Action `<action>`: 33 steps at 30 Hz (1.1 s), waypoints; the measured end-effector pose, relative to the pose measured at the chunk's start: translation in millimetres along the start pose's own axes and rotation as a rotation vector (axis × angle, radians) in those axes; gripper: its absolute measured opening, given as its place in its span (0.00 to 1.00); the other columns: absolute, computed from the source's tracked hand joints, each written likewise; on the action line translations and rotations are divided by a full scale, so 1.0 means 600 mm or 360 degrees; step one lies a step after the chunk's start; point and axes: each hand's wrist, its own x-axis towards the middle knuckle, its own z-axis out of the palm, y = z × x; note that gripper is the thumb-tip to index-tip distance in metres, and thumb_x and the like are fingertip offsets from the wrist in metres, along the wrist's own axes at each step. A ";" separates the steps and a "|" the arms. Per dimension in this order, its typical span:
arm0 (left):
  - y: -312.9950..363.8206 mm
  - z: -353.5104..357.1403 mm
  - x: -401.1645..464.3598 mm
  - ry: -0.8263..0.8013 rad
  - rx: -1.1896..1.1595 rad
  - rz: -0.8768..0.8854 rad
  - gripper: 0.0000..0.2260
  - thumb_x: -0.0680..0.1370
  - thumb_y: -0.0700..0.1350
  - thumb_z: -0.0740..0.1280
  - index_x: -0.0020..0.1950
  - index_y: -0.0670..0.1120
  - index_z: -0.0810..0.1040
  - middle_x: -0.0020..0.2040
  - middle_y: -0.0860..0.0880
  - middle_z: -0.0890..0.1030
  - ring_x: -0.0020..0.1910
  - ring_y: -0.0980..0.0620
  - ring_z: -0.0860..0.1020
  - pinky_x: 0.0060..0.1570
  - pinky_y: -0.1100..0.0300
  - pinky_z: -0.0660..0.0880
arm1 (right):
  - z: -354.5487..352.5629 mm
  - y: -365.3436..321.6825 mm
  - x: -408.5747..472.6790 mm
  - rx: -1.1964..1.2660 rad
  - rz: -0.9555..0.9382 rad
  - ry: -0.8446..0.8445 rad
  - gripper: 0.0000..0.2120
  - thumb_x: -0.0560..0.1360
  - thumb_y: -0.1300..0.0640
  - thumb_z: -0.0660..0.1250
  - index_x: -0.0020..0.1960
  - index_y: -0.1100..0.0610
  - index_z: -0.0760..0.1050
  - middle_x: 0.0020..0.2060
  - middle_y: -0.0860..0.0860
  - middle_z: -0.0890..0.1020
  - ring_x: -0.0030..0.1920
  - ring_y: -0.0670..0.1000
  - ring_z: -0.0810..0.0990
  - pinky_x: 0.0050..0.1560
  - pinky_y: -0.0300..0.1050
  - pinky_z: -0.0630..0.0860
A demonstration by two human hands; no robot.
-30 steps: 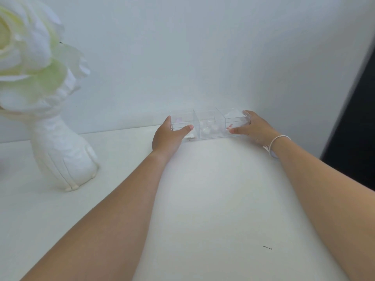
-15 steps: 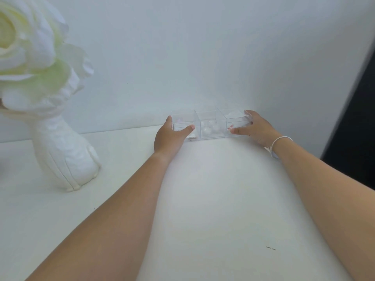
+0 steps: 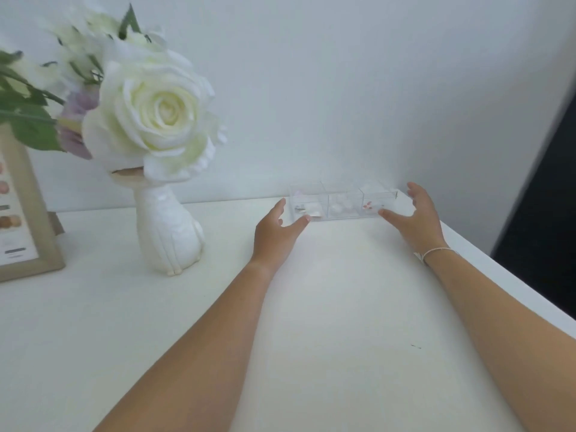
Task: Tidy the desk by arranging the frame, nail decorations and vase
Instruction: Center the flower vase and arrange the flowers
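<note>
Three clear boxes of nail decorations [image 3: 343,201] stand in a row against the back wall on the white desk [image 3: 327,307]. My left hand [image 3: 274,232] sits just off the row's left end, fingers spread, thumb tip near the left box. My right hand [image 3: 416,218] is at the right end, fingers apart, holding nothing. A white sculpted vase [image 3: 168,232] with a large cream rose [image 3: 156,116] stands left of centre. A wooden picture frame [image 3: 28,213] stands at the far left edge, partly cut off.
The white wall runs along the back of the desk. The desk's right edge [image 3: 505,275] slants down to a dark area. A small dark speck [image 3: 416,347] lies on the desk near my right forearm.
Both hands have let go of the box row and drawn back a little, fingers now spread. The view has shifted left, bringing the frame and the whole flower into sight.
</note>
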 end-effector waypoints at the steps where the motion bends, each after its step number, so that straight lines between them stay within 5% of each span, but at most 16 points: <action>1: 0.000 -0.009 -0.015 0.0008 -0.0027 -0.0002 0.30 0.73 0.53 0.69 0.73 0.49 0.63 0.72 0.50 0.68 0.67 0.53 0.68 0.57 0.62 0.64 | 0.002 -0.007 -0.016 -0.0016 -0.0014 -0.0006 0.35 0.68 0.53 0.73 0.70 0.50 0.60 0.67 0.50 0.68 0.67 0.50 0.67 0.64 0.43 0.63; 9: 0.018 -0.099 -0.157 0.0042 -0.0105 0.0010 0.23 0.75 0.51 0.67 0.69 0.53 0.68 0.67 0.57 0.71 0.59 0.58 0.71 0.52 0.65 0.65 | 0.025 -0.096 -0.181 0.0042 -0.0093 -0.0177 0.31 0.68 0.51 0.72 0.68 0.49 0.64 0.64 0.48 0.71 0.61 0.45 0.69 0.60 0.40 0.64; 15: 0.010 -0.201 -0.235 0.0277 -0.0174 0.0067 0.12 0.76 0.46 0.66 0.60 0.51 0.76 0.58 0.56 0.78 0.51 0.63 0.75 0.42 0.78 0.69 | 0.069 -0.165 -0.287 0.0180 -0.0092 -0.0362 0.29 0.69 0.51 0.72 0.67 0.48 0.65 0.60 0.46 0.72 0.62 0.47 0.71 0.60 0.39 0.64; 21: -0.015 -0.299 -0.249 0.0603 -0.0373 0.0001 0.06 0.77 0.45 0.64 0.53 0.51 0.77 0.49 0.54 0.78 0.48 0.54 0.76 0.54 0.53 0.76 | 0.128 -0.222 -0.353 0.0291 -0.0075 -0.0490 0.27 0.69 0.52 0.72 0.65 0.47 0.66 0.60 0.46 0.73 0.61 0.48 0.72 0.59 0.38 0.65; 26: -0.033 -0.336 -0.225 0.0658 -0.0499 -0.0033 0.08 0.77 0.45 0.63 0.55 0.53 0.75 0.52 0.54 0.76 0.46 0.58 0.76 0.47 0.62 0.75 | 0.193 -0.257 -0.377 0.0356 -0.0072 -0.0580 0.28 0.69 0.52 0.72 0.66 0.47 0.66 0.62 0.46 0.72 0.61 0.47 0.71 0.60 0.38 0.66; 33: -0.051 -0.349 -0.167 0.0509 -0.0471 -0.0071 0.14 0.76 0.47 0.64 0.62 0.57 0.72 0.63 0.54 0.73 0.61 0.54 0.72 0.62 0.54 0.71 | 0.279 -0.278 -0.357 0.0434 -0.0054 -0.0640 0.30 0.69 0.50 0.72 0.67 0.46 0.64 0.61 0.43 0.70 0.60 0.45 0.70 0.58 0.37 0.65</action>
